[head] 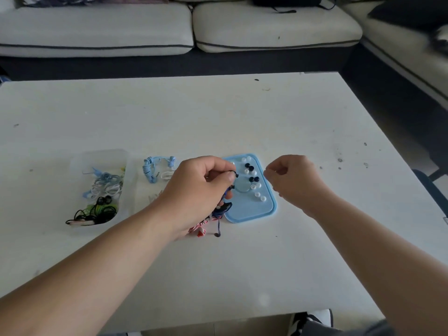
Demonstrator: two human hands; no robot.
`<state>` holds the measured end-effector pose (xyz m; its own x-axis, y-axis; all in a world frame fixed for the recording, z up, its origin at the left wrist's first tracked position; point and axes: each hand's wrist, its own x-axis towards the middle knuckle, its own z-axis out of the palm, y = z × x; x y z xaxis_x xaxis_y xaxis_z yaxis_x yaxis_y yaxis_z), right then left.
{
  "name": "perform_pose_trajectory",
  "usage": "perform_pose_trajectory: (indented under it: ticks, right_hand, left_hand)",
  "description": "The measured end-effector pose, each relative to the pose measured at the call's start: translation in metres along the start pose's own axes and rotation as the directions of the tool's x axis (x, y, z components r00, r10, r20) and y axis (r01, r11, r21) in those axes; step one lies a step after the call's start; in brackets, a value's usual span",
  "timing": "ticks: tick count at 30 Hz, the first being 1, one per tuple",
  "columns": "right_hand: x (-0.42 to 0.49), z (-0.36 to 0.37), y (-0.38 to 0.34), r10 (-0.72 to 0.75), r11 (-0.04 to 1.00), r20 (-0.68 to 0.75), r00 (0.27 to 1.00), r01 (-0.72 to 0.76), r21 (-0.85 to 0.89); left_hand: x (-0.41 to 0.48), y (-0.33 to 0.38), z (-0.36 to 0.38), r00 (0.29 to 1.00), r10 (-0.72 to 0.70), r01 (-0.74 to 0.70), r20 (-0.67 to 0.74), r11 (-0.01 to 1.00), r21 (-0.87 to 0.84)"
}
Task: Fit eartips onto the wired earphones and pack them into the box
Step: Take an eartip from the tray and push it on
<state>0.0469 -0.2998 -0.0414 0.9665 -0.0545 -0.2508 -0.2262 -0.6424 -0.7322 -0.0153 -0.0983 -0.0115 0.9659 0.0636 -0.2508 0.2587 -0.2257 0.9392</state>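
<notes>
Plainly, left hand (201, 187) pinches dark-blue earphone (236, 176); right hand (293, 180) curled, contents unclear.

A tray (249, 209) of eartips (247, 165) is set at the table's (218, 112) middle, a box (106, 155) of earphones (104, 187) placed well to its left, a coiled pair (151, 169) laid between them; a sofa (97, 27) is seen behind.

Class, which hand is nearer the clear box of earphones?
Left. The left hand hovers right of the box; the right hand is farther, beyond the blue tray.
</notes>
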Motion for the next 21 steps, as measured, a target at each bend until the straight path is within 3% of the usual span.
perform_pose_trajectory:
  ticks: [8,14,21]
  right_hand:
    - [0.025,0.034,-0.001,0.002,0.98,0.02,1.0,0.002,-0.2]
    - [0.031,0.032,-0.006,0.054,0.972,0.004,0.999,-0.052,-0.229]
    - [0.021,0.025,-0.006,-0.004,0.968,0.025,1.0,0.01,-0.252]
  left_hand:
    - [-0.003,0.002,-0.006,1.0,-0.006,0.006,0.018,1.0,-0.005]
    - [-0.002,0.004,-0.013,1.0,-0.009,0.01,0.016,1.0,-0.029]
    - [-0.004,0.008,-0.017,1.0,-0.007,0.007,0.002,0.998,-0.055]
